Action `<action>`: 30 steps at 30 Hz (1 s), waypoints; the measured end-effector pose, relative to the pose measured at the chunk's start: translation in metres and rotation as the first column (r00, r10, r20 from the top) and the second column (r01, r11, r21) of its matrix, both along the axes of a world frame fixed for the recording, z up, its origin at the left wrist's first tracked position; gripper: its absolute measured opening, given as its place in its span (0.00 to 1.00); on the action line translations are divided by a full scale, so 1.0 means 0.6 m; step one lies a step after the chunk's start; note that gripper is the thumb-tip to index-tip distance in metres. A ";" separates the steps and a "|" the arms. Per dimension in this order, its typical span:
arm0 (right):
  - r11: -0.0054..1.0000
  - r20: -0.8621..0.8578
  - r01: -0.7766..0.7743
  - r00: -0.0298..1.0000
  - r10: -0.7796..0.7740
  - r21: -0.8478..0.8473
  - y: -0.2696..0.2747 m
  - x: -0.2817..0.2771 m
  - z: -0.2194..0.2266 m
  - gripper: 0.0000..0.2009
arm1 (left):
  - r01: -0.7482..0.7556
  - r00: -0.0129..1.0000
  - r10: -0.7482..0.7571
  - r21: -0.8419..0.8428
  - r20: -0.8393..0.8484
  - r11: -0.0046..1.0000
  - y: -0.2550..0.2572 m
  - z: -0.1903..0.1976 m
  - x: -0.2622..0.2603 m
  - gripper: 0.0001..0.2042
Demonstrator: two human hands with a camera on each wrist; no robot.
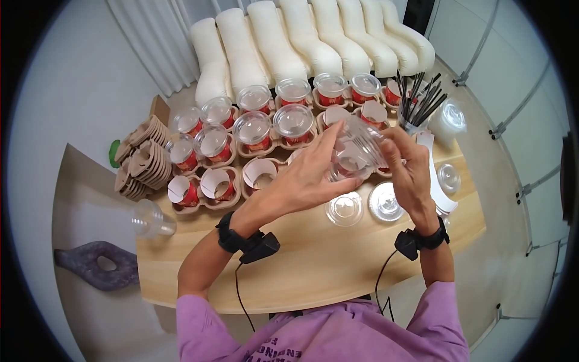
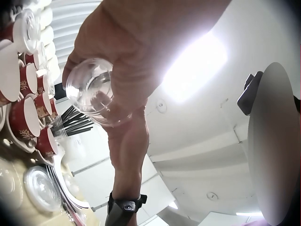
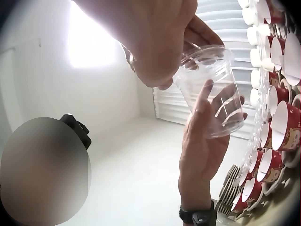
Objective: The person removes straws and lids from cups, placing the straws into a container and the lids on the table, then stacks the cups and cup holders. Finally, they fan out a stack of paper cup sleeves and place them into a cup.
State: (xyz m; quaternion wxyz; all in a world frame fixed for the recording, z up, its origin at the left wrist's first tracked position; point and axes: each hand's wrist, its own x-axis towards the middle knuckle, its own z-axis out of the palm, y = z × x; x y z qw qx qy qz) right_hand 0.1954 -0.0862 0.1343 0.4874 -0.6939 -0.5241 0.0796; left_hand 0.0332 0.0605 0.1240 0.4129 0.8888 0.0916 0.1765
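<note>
A clear plastic cup point(image 3: 214, 94) is held tilted in the air between both hands, above the table. My left hand point(image 1: 295, 175) grips its side, with the thumb along the near side and the fingers behind the wall. At the cup's other end, my right hand point(image 1: 410, 166) pinches the rim with curled fingers. In the left wrist view, the back of the left hand partly covers the cup point(image 2: 91, 87). Below the hands, a clear flat lid point(image 1: 344, 209) and a stack of clear lids point(image 1: 387, 202) lie on the table.
Red paper cups point(image 1: 259, 142), many with clear domed lids, stand in cardboard carriers point(image 1: 217, 205) across the table point(image 1: 301, 259). Stacked carriers point(image 1: 148, 160) stand at left, near nested clear cups point(image 1: 151, 220). Black straws point(image 1: 422, 102) fill a container at right, near white strips point(image 1: 429, 163).
</note>
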 end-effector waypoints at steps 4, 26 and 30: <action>0.968 -0.313 0.040 0.949 0.041 0.247 0.000 0.007 -0.034 0.17 | 0.017 0.998 -0.021 0.068 0.051 0.998 -0.014 -0.010 -0.010 0.49; 0.928 0.034 0.062 0.998 -0.053 -0.368 -0.060 -0.019 -0.189 0.17 | -0.599 0.517 0.605 -0.249 0.606 0.761 0.072 -0.063 -0.380 0.36; 0.942 0.193 0.126 0.979 -0.068 -0.310 -0.075 -0.027 -0.190 0.19 | -0.813 0.365 0.725 -0.180 0.585 0.554 0.087 -0.085 -0.478 0.30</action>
